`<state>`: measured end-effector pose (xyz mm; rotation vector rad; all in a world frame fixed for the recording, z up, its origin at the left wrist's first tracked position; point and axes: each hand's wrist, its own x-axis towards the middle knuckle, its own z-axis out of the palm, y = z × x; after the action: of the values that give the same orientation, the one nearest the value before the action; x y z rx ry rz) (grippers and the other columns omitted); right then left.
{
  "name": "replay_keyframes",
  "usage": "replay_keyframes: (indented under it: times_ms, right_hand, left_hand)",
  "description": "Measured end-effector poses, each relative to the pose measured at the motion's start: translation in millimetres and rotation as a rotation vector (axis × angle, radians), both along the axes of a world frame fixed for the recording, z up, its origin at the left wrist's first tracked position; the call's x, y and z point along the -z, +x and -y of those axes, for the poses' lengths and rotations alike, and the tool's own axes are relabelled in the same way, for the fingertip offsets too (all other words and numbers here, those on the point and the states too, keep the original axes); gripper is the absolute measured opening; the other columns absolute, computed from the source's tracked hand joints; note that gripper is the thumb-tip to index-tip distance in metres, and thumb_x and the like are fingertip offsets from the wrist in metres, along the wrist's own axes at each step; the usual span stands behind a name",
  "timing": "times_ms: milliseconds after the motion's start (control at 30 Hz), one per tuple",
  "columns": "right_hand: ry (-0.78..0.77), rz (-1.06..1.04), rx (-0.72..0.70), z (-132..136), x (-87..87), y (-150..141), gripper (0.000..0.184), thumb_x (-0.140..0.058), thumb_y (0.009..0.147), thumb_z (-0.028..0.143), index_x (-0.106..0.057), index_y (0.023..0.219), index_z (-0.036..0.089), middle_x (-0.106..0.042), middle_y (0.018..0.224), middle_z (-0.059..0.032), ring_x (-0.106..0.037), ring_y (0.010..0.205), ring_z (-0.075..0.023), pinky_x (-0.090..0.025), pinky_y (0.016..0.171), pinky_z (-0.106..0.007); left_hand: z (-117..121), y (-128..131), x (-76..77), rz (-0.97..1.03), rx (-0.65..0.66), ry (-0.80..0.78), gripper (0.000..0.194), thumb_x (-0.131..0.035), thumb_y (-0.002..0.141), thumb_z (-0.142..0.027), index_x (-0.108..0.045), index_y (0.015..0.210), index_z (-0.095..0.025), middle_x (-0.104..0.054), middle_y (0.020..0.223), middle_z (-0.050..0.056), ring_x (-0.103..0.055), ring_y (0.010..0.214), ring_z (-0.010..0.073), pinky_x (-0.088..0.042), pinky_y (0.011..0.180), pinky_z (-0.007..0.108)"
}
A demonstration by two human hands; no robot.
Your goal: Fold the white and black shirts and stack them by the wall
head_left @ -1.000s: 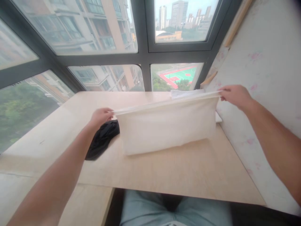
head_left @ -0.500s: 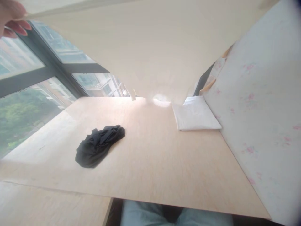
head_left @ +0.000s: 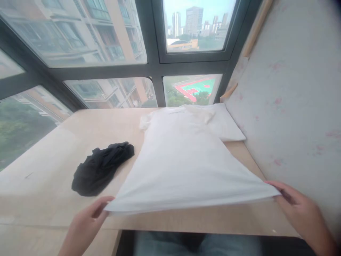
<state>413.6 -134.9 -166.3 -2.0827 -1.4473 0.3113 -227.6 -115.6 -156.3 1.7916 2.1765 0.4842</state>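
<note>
A white T-shirt stretches over the wooden table, its hem toward me and its sleeve end at the far side. My left hand pinches the left corner of the hem. At the right corner, my right hand grips the hem between thumb and fingers. The hem is pulled taut between both hands, raised a little above the tabletop. A crumpled black cloth lies left of the shirt, apart from it. Behind the shirt's far right part sits a folded white cloth, partly covered by it.
The wooden tabletop reaches the window frame at the back and left. A wall with a pink flower pattern bounds the right side. My legs are under the near table edge.
The shirt, held up high across the view before, has come down onto the table. Both hands are now low at the near side, still stretching its hem. The black cloth stays put.
</note>
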Motion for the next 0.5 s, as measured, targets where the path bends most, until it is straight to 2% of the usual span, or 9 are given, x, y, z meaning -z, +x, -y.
replay_keyframes:
  times_ms: [100,167,233,333,500]
  right_hand:
    - [-0.13,-0.13,-0.068,7,52.2,-14,0.038,-0.054,0.075,0.047,-0.076,0.097,0.025,-0.075,0.103,-0.0034,-0.072,0.092,-0.0249,-0.06,0.072,-0.03]
    - [-0.197,-0.164,-0.088,16,70.2,-16,0.038,-0.055,0.073,0.044,-0.077,0.097,0.025,-0.075,0.103,-0.0031,-0.072,0.091,-0.0233,-0.06,0.071,-0.027]
    - [-0.224,-0.175,-0.088,21,76.2,-16,0.038,-0.054,0.074,0.042,-0.077,0.099,0.025,-0.075,0.105,-0.0025,-0.072,0.092,-0.0225,-0.06,0.072,-0.026]
    - [-0.204,-0.166,-0.088,22,76.4,-14,0.039,-0.051,0.076,0.04,-0.076,0.1,0.024,-0.074,0.109,-0.0032,-0.071,0.096,-0.0225,-0.06,0.075,-0.027]
    - [-0.247,-0.146,-0.18,15,83.9,-5,0.039,-0.052,0.074,0.038,-0.075,0.102,0.024,-0.072,0.113,-0.0043,-0.07,0.1,-0.0233,-0.06,0.077,-0.029]
  left_hand:
    - [26,22,36.0,0.06,0.093,-0.098,0.032,-0.055,0.074,-0.043,-0.076,0.092,-0.027,-0.077,0.082,-0.001,-0.065,0.057,0.0159,-0.054,0.058,0.022]
    - [41,26,48.5,0.048,0.101,-0.093,0.031,-0.054,0.072,-0.037,-0.076,0.093,-0.028,-0.077,0.088,-0.002,-0.066,0.058,0.0155,-0.056,0.061,0.022]
    - [50,24,54.5,0.054,0.104,-0.084,0.033,-0.053,0.07,-0.033,-0.076,0.093,-0.029,-0.078,0.094,-0.002,-0.07,0.064,0.0165,-0.057,0.064,0.022]
    - [56,20,58.3,0.081,0.115,-0.07,0.034,-0.054,0.069,-0.031,-0.076,0.094,-0.028,-0.077,0.097,-0.001,-0.073,0.072,0.018,-0.058,0.066,0.022]
    - [60,17,62.0,0.094,0.104,-0.061,0.033,-0.056,0.068,-0.032,-0.076,0.093,-0.027,-0.078,0.097,0.0,-0.073,0.075,0.0191,-0.059,0.067,0.023]
